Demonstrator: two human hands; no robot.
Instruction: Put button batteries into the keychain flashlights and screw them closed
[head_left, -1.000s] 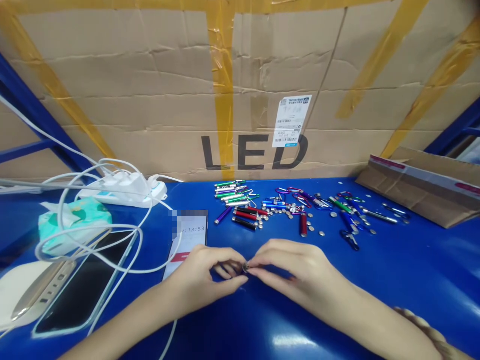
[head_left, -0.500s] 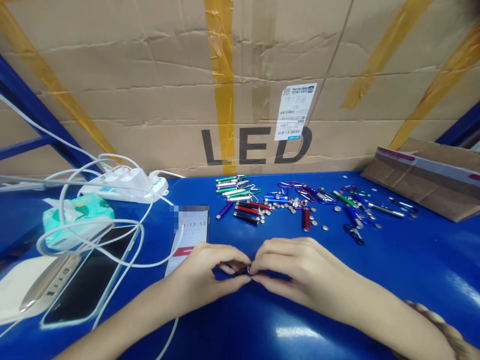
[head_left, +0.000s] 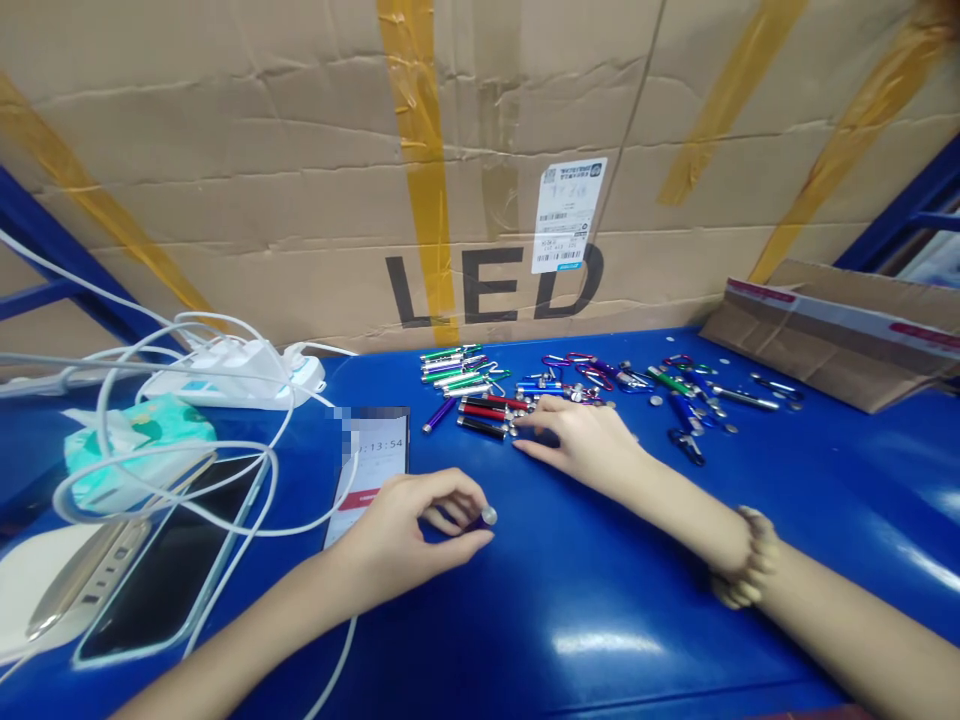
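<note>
My left hand [head_left: 416, 525] is closed round a small dark-blue keychain torch [head_left: 480, 519], whose silver end pokes out past my fingertips, low over the blue table [head_left: 570, 620]. My right hand [head_left: 581, 440] is stretched out to the pile of small coloured torches [head_left: 480, 410] and loose button cells [head_left: 525, 420], its fingertips spread and touching down among them. Whether it has pinched anything is hidden by the fingers. More torches, carabiner clips [head_left: 682, 445] and cells lie scattered to the right of that hand.
A phone showing a timer [head_left: 371, 465] lies by my left hand. White cables [head_left: 187, 460], a power strip [head_left: 232, 372], a tissue pack [head_left: 139, 430] and another phone [head_left: 165, 560] crowd the left. A big cardboard box marked LED [head_left: 487, 180] walls the back; a flat carton [head_left: 825, 325] sits right.
My right hand has left the torch held by my left hand and reached forward to the pile of torches and cells. My left hand stays put, still holding the torch.
</note>
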